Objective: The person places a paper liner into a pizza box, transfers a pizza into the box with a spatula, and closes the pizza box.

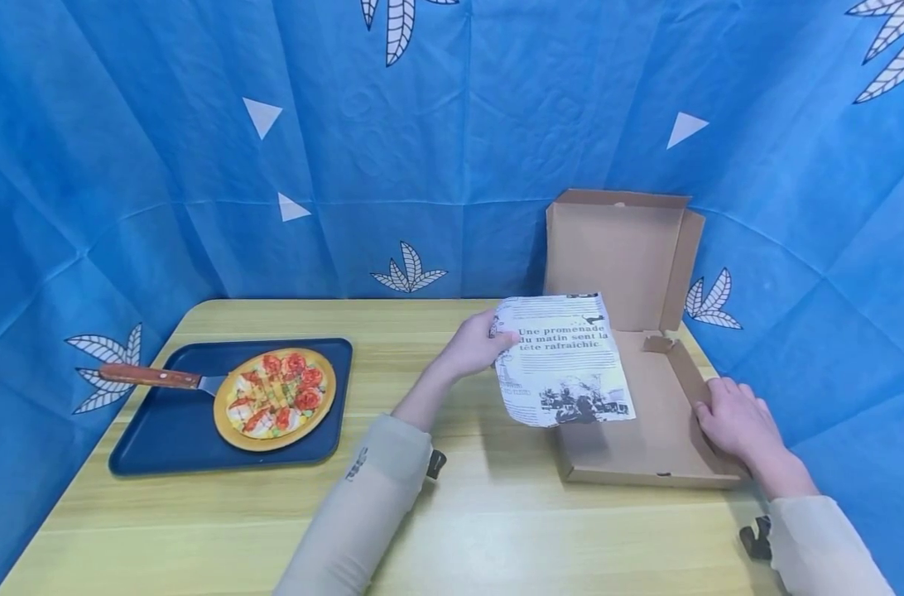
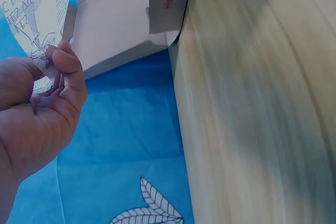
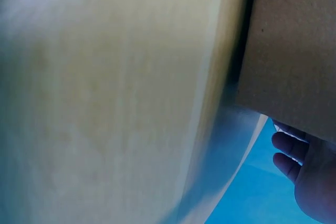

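Observation:
My left hand (image 1: 473, 343) pinches the left edge of a sheet of newsprint-patterned paper (image 1: 564, 368) between thumb and fingers. The printed sheet hangs over the left part of an open cardboard pizza box (image 1: 664, 447), hiding some of its base. In the left wrist view, thumb and fingertips of the left hand (image 2: 52, 87) meet at the paper's corner (image 2: 39, 30). My right hand (image 1: 742, 422) holds the box's right side wall, its thumb on the inner side. From the right wrist, the box side (image 3: 294, 51) covers part of the right hand (image 3: 310, 166).
On the left lies a dark blue tray (image 1: 169, 439) bearing a pizza (image 1: 276, 397) on a round tan base. A server with a wooden handle (image 1: 150, 376) reaches under the pizza. The box lid (image 1: 616, 257) stands upright near the blue curtain (image 1: 422, 149) behind the wooden table (image 1: 489, 538).

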Available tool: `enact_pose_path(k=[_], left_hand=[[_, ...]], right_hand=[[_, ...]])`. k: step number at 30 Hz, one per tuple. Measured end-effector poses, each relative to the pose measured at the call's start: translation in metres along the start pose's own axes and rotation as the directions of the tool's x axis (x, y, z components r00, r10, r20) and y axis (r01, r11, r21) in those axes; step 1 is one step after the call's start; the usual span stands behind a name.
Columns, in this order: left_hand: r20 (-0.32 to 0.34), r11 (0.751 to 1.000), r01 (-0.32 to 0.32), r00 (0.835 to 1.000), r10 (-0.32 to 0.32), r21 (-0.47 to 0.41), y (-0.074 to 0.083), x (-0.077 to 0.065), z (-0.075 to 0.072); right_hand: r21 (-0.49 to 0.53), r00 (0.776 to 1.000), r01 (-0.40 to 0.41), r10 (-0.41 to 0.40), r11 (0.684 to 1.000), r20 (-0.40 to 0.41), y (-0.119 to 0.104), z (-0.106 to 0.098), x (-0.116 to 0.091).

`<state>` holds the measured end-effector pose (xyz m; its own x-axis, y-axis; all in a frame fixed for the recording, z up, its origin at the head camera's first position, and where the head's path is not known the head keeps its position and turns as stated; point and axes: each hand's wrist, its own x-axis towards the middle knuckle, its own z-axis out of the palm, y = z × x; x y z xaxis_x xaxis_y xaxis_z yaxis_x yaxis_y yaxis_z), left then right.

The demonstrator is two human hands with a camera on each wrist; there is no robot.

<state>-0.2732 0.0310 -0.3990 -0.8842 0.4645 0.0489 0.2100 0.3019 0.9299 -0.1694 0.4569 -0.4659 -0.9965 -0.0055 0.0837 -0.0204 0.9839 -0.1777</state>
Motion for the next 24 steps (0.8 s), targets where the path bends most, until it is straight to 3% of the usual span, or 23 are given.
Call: enact_pose_path(k=[11, 16, 24], left_hand=[[0.023, 0.998, 0.056, 0.998, -0.057, 0.034, 0.002, 0.011, 0.032], [0.031, 0.996, 0.051, 0.998, -0.054, 0.066, 0.002, 0.016, 0.044], [0.019, 0.979, 0.050, 0.998, -0.055, 0.197, 0.003, 0.025, 0.059]], right_hand=[[0.004, 1.000, -0.001, 0.001, 1.000, 0.004, 0.001, 0.000, 0.001], [0.004, 1.000, -0.005, 0.005, 1.000, 0.004, 0.002, 0.000, 0.001], [0.007, 1.000, -0.009, 0.009, 1.000, 0.004, 0.001, 0.001, 0.001]])
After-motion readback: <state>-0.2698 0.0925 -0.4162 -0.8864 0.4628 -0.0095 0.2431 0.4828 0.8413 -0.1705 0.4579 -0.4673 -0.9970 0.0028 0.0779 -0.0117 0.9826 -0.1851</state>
